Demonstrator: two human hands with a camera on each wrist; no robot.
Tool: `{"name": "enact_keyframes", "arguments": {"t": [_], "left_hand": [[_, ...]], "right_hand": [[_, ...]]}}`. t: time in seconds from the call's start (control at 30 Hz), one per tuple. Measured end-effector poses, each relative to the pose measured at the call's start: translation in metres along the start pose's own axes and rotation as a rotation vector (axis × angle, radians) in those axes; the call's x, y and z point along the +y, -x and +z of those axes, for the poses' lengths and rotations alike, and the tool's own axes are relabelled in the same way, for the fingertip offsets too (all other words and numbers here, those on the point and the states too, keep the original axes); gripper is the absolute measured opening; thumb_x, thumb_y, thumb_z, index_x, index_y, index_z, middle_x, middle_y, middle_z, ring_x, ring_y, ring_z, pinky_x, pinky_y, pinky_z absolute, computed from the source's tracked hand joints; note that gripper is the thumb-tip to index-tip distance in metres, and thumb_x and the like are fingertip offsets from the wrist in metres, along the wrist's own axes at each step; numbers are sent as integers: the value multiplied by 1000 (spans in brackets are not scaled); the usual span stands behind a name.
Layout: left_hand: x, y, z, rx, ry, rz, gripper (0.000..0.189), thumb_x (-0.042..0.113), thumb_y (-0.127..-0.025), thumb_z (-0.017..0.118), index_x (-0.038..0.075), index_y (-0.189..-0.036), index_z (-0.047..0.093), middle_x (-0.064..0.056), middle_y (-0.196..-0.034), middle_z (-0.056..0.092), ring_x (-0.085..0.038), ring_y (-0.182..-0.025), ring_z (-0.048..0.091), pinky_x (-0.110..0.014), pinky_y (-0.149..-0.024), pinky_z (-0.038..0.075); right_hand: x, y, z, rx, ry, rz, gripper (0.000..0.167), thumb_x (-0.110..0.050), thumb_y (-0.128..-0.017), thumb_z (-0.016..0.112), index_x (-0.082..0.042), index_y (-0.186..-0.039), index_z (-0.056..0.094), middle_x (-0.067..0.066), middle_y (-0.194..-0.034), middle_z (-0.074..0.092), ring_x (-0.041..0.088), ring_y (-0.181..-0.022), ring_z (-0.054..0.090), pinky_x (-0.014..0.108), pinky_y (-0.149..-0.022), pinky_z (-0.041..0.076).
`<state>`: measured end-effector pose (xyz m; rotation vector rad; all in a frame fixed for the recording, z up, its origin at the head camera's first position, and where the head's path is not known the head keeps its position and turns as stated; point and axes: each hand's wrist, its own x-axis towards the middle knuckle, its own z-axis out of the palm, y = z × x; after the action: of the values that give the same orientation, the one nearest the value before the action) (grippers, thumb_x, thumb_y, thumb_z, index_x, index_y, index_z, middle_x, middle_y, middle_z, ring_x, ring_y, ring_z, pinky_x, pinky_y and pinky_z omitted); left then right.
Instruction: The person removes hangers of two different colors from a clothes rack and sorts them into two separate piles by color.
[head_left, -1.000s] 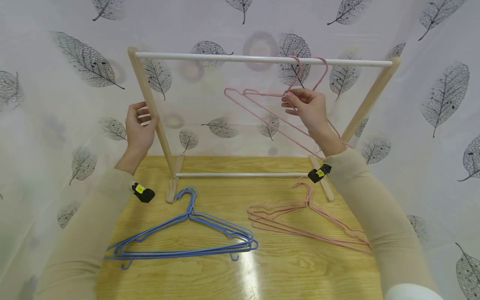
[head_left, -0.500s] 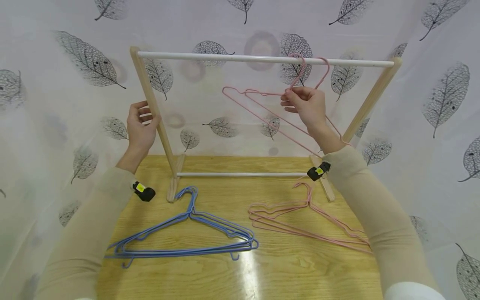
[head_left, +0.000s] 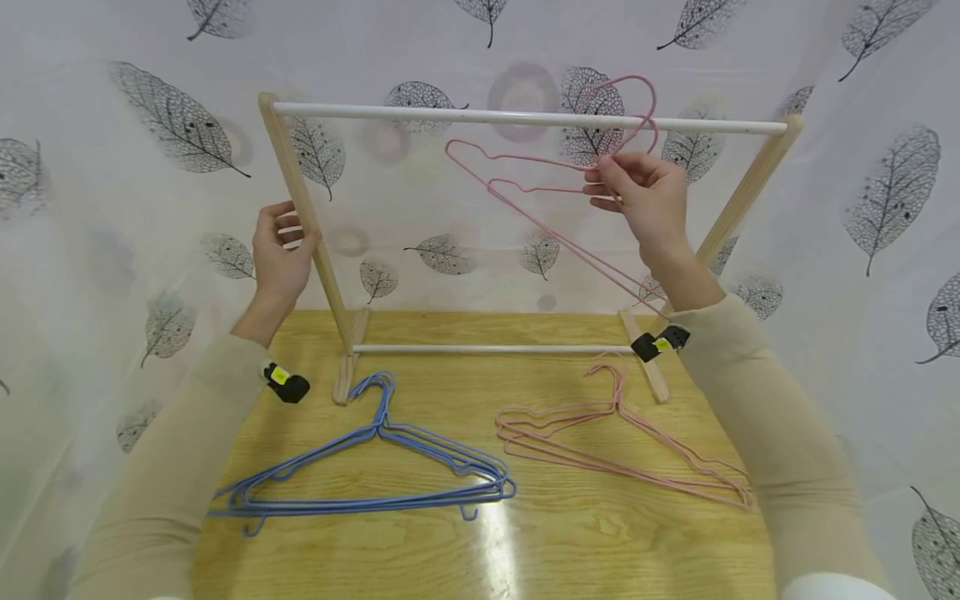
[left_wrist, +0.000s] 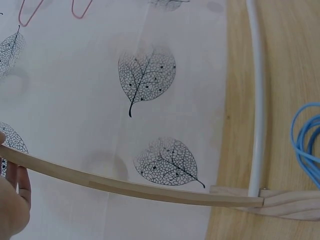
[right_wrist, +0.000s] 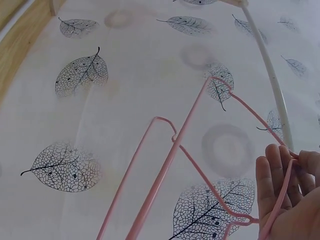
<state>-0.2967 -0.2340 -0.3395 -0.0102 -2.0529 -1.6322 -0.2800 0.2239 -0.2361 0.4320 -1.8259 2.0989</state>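
My left hand grips the left wooden upright of a clothes rack, thumb on the near side; the left wrist view shows this hand at the frame's edge. My right hand pinches a pink wire hanger at its neck between thumb and forefinger. Its hook stands higher than the rack's white top rod and overlaps it in the head view. A second pink hanger hangs from the rod just behind, partly hidden by my hand and wrist.
On the wooden table lie a stack of blue hangers at left and several pink hangers at right. A white lower bar joins the rack's feet. The right upright stands beside my right arm. Leaf-patterned sheeting surrounds the table.
My right hand has moved up and to the right with the pink hanger, lifting its hook from the rod to above it. The left hand stays on the upright.
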Motion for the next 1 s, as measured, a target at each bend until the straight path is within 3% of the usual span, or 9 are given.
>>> {"name": "enact_keyframes", "arguments": {"t": [0.27,0.57,1.0], "left_hand": [[0,2,-1,-11,-6,6,46,10,-103,64,12,-146,50,18,-109,48,-1,-100,54,-19,-88,50],[0,1,-1,-18,5,10,45,9,-102,64,13,-145,51,16,-110,49,-2,-100,55,-17,-86,51],[-2,-2,-1,4,13,-2,48,6,-101,63,9,-146,51,18,-107,49,-1,-99,56,-19,-86,51]], "right_hand": [[-12,28,-5,-46,-39,0,22,-14,-95,78,4,-108,76,8,-92,83,17,-81,81,30,-80,67],[0,66,-21,-165,17,24,14,-9,-100,71,2,-105,77,4,-93,83,14,-83,81,29,-81,67],[30,117,-56,-253,135,194,15,-12,-104,66,-4,-108,79,-2,-97,83,11,-88,80,28,-82,66]]}}
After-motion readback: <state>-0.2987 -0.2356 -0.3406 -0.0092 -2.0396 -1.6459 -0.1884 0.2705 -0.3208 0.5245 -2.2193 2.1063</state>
